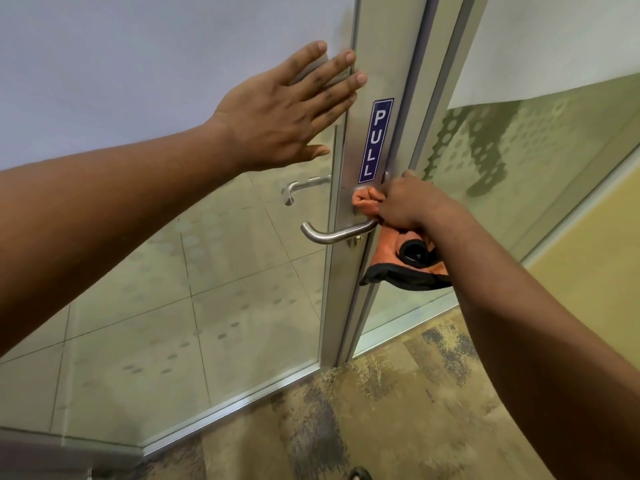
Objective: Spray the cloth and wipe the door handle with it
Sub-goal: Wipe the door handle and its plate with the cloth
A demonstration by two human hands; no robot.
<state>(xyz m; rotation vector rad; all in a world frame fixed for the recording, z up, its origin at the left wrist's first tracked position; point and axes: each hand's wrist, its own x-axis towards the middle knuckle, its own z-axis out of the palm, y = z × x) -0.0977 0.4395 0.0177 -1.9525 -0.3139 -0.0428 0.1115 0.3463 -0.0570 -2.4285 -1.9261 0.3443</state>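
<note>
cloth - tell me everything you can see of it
The cloth is orange with a black stitched edge and looks like soft microfibre. It is bunched, not spread. The right hand grips its upper part and holds that wad against the metal door frame, just below the PULL sticker and at the base of the handle. The rest hangs loose below the hand, its black edge curling in a loop. Whether it is damp cannot be told.
</note>
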